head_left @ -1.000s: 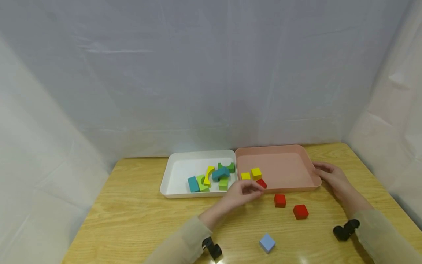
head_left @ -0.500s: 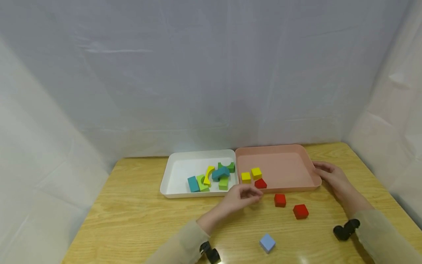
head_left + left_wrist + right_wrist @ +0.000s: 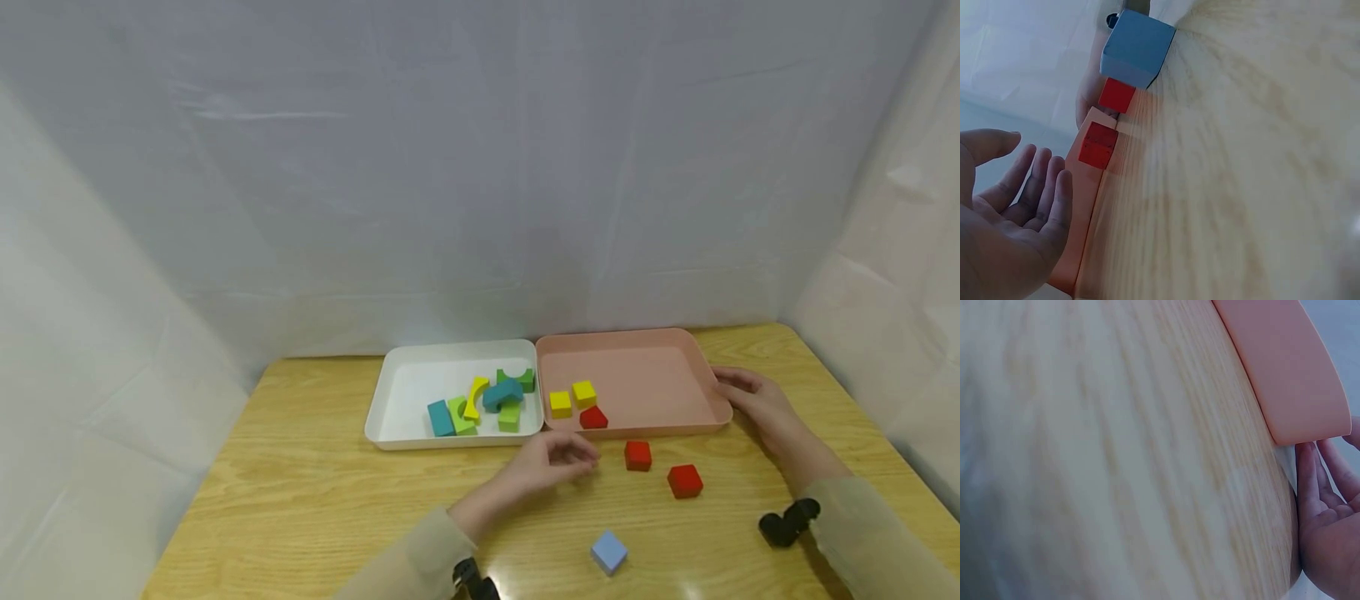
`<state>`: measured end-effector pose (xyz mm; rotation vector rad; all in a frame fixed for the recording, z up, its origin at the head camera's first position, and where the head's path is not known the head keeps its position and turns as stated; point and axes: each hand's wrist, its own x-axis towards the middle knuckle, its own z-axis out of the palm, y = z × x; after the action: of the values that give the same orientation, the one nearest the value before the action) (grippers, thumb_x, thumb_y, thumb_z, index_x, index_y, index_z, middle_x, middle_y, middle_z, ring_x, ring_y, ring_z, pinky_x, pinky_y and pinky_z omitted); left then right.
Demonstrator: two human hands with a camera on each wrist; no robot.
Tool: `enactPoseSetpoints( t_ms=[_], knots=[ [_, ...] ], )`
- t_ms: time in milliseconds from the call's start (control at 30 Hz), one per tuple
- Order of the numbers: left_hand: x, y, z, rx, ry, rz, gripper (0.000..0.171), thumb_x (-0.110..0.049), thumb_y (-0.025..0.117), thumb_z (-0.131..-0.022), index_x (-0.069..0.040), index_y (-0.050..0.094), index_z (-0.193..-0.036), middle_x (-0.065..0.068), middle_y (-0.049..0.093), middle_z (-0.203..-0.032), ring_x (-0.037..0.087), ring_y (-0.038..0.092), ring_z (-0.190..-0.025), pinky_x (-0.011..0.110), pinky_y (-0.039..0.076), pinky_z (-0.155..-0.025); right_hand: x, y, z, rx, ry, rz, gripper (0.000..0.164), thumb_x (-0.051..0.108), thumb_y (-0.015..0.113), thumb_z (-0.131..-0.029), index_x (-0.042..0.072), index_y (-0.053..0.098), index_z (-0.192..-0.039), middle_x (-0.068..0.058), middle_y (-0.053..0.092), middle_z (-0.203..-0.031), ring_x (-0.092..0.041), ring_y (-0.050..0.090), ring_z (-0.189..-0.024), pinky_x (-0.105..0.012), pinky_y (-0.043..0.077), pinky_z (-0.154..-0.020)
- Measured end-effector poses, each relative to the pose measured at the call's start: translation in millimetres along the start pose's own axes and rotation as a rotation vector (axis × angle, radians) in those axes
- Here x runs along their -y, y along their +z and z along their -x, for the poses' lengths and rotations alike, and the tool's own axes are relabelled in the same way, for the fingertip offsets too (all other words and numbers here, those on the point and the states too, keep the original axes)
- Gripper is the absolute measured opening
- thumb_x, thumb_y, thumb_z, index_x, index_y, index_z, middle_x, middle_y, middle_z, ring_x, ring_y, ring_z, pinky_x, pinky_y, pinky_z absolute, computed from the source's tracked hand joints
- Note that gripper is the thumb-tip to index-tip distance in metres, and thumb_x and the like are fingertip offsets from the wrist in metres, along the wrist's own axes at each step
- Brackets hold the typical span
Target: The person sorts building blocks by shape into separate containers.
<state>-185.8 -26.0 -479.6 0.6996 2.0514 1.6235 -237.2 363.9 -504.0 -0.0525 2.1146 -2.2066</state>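
Observation:
My left hand (image 3: 551, 462) hovers over the table just in front of the pink tray (image 3: 637, 371), fingers loosely bent and holding nothing. In the left wrist view its fingers (image 3: 1054, 206) are apart from the red cube (image 3: 1099, 145) ahead of them. My right hand (image 3: 761, 412) rests against the pink tray's right end; its fairly straight fingers (image 3: 1307, 475) touch the end wall. Two yellow cubes (image 3: 584, 394) and a red angular block (image 3: 594, 417) lie in that tray's left front corner. On the wood are a second red cube (image 3: 685, 482) and a light blue cube (image 3: 609, 552).
A white tray (image 3: 405, 392) adjoins the pink one on the left. It holds a teal block (image 3: 441, 418), a yellow arch (image 3: 474, 398) and several green and teal pieces. Pale sheeting (image 3: 480, 167) hangs behind and at both sides of the wooden table (image 3: 300, 500).
My left hand has drawn back from the pink tray's front edge toward me, uncovering the red angular block and a yellow cube. The right hand keeps its place at the tray's end.

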Motion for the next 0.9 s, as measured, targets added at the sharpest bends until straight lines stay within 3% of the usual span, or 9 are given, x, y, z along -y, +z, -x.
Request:
enactPoseSetpoints(
  t_ms=[533, 900],
  knots=[
    [-2.6, 1.0, 7.0, 0.134, -0.030, 0.041, 0.031, -0.002, 0.070, -0.100, 0.004, 0.069, -0.130, 0.027, 0.072, -0.129, -0.007, 0.067, -0.096, 0.014, 0.057, -0.089, 2.0, 2.0, 0.4, -0.019, 0.008, 0.043, 0.030, 0.009, 0.064, -0.106, 0.037, 0.074, -0.110, 0.026, 0.075, -0.102, 0.008, 0.069, -0.093, -0.009, 0.056, -0.080],
    [3.4, 2.4, 8.1, 0.241, -0.053, 0.057, 0.034, 0.000, 0.069, -0.099, 0.005, 0.067, -0.133, 0.028, 0.070, -0.134, 0.000, 0.070, -0.104, 0.017, 0.059, -0.094, 2.9, 2.6, 1.1, -0.018, 0.009, 0.050, 0.030, 0.010, 0.064, -0.106, 0.038, 0.073, -0.110, 0.026, 0.074, -0.102, 0.009, 0.069, -0.094, -0.009, 0.056, -0.081]
  ],
)
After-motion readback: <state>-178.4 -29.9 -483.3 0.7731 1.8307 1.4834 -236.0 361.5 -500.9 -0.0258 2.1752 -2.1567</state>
